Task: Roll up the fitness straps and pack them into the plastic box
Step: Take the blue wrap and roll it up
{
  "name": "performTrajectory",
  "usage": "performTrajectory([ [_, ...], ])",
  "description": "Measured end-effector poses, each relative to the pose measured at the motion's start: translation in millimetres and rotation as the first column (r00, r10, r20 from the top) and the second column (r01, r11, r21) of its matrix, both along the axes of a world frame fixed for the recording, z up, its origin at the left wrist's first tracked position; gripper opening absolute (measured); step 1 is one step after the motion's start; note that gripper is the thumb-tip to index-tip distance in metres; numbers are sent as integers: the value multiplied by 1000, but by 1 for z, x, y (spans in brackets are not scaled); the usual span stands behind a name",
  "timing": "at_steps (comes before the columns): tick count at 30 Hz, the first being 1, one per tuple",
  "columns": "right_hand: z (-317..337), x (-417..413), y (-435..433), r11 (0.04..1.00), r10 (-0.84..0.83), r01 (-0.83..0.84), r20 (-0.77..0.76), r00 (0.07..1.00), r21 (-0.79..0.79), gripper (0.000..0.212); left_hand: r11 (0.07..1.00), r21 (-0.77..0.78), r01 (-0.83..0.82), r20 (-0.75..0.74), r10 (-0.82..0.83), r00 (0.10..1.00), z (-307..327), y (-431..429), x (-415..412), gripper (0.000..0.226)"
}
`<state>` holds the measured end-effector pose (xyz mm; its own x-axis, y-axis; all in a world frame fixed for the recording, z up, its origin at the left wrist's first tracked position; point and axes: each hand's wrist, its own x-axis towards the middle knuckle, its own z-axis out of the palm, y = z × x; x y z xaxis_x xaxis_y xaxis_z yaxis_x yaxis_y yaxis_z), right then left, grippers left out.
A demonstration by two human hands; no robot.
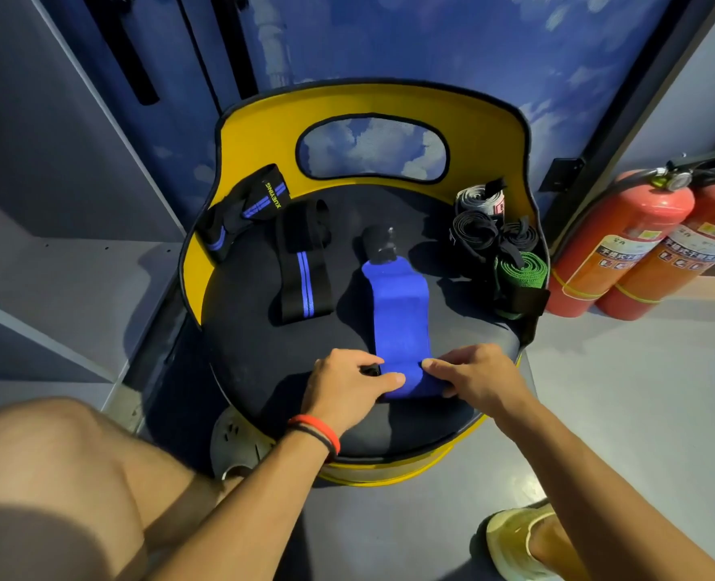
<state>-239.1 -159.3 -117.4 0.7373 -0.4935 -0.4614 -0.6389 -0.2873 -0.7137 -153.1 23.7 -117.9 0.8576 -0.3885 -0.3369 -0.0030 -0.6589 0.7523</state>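
- The left hand (347,383) sits at the near edge of the round black seat (247,337) of a yellow chair. Its fingers are curled, and the thumb lies on top of the near end of the blue fabric strap (397,312). It pinches that end.
- The right hand (473,375) is just beside it, on the other side of the blue fabric strap. Its fingers are bent too, and its pointing finger and thumb pinch the same end.
- The two hands are close together, with the near end of the strap between them.
- The blue fabric strap lies flat down the middle of the seat. Its far end is black and points toward the chair's back.
- A black strap with two blue stripes (301,262) lies left of it, apart from it.
- Another black strap with blue stripes and yellow letters (247,211) hangs over the left rim of the chair.
- At the right edge of the seat are straps in rolls: a grey one (479,199), two black ones (473,234) and a green one (519,272), all packed close.
- A red band (318,429) is on the left wrist.
- Two red fire extinguishers (624,245) stand on the floor to the right of the chair.
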Motion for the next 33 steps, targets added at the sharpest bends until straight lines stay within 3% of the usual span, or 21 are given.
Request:
performTrajectory([
  [2,1,-5,0,1000,20,-20,-34,999,14,32,1000,14,0,-30,0,1000,-3,3,-10,27],
  [6,2,-11,4,997,69,-67,-109,992,28,40,1000,-3,-19,-87,18,996,-11,8,-20,38],
  [10,-6,-12,11,966,132,-150,-95,987,-209,56,996,0,-85,-148,84,985,-8,3,-20,40],
  [13,-15,-15,17,933,96,-31,163,982,-359,35,992,41,-123,-149,128,981,-4,-4,-17,45],
  [16,-23,-22,19,877,259,-48,386,885,-478,20,991,53,-125,-137,131,982,-4,-6,-13,46],
  [18,-28,-27,16,808,386,-116,370,845,-577,18,988,37,-149,-137,153,979,-6,-4,-10,46],
  [21,-33,-34,7,690,520,-216,265,812,-690,44,982,19,-189,-132,190,973,-7,-3,-9,44],
  [25,-35,-34,5,557,575,-258,142,806,-790,59,988,44,-146,-75,149,986,-7,-2,-11,49],
  [27,-30,-31,4,587,575,-288,139,806,-756,59,990,15,-142,31,141,989,-13,-3,-13,47],
  [30,-23,-27,2,723,520,-332,161,839,-606,64,985,-110,-131,189,150,970,-16,-7,-16,27],
  [33,-19,-24,3,832,432,-312,185,883,-458,74,973,-206,-106,160,140,977,-13,-3,-15,9],
])
